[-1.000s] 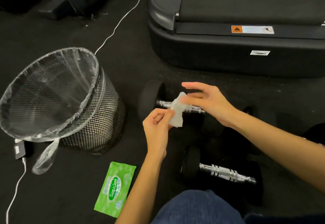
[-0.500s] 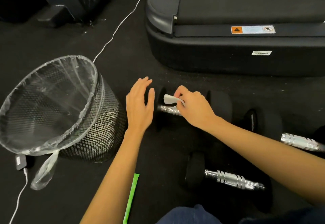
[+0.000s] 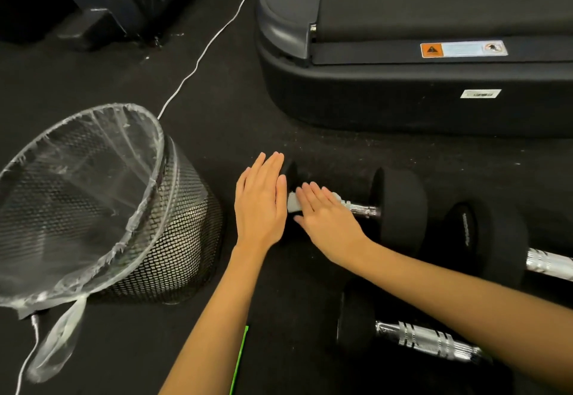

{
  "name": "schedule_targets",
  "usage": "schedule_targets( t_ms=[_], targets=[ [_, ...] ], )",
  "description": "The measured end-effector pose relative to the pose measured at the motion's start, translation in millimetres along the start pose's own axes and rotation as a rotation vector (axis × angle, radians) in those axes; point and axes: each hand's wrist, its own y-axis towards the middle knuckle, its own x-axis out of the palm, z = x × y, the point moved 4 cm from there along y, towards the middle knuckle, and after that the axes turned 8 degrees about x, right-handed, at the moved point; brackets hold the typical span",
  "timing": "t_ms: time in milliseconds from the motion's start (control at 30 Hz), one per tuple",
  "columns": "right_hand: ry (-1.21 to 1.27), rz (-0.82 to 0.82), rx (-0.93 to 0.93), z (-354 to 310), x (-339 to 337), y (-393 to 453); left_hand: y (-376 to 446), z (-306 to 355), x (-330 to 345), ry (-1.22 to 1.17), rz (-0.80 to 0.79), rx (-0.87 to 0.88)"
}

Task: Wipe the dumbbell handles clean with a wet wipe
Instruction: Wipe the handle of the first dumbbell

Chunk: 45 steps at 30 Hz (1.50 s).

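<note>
Now the right hand (image 3: 322, 217), fingers flattening, is pressing the wet wipe (image 3: 294, 203) onto the dumbbell handle (image 3: 361, 208), beginning the wiping; the left hand (image 3: 259, 205), open flat, is steadying the weight head beside it.

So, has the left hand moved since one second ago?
Yes. The left hand let go of the wet wipe and went left toward the mesh bin; it now lies flat against the dumbbell's left weight.

Dumbbell (image 3: 400, 208): black round ends, ribbed chrome handle, lying flat mid-floor. Wet wipe (image 3: 294, 203): white, folded, laid over the handle's left end. Second dumbbell (image 3: 496, 239): right floor edge, handle cut off. Third dumbbell (image 3: 424, 338): near floor edge, handle bare.
</note>
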Motion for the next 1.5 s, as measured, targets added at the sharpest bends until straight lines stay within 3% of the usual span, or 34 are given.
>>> schedule_targets(
  t_ms=[133,267,500,733,1267,1400,1500],
  targets=[
    [-0.022,-0.003,0.011,2.6,-6.1,4.8,-0.6,-1.8,0.8,0.0,0.01,-0.009],
    [-0.064,0.007,0.139,19.0,-10.7,2.7,-2.4,-1.2,1.2,0.008,0.024,-0.022],
    [-0.098,-0.019,0.058,1.5,-14.5,-17.4,-1.3,0.4,-2.2,-0.017,-0.025,-0.031],
    [0.064,0.059,0.176,0.2,-17.0,4.5,1.6,-2.2,-2.2,0.0,-0.135,-0.004],
    [0.357,0.058,0.082,-0.4,-3.8,4.4,-1.8,-1.9,0.3,-0.035,-0.032,-0.024],
    [0.537,0.105,0.154,10.4,-9.2,-1.4,-3.7,-3.0,0.1,-0.031,-0.025,-0.024],
    [0.407,0.128,0.233,15.7,-11.3,-1.4,-2.1,-2.9,-0.9,-0.039,-0.017,-0.031]
  ],
)
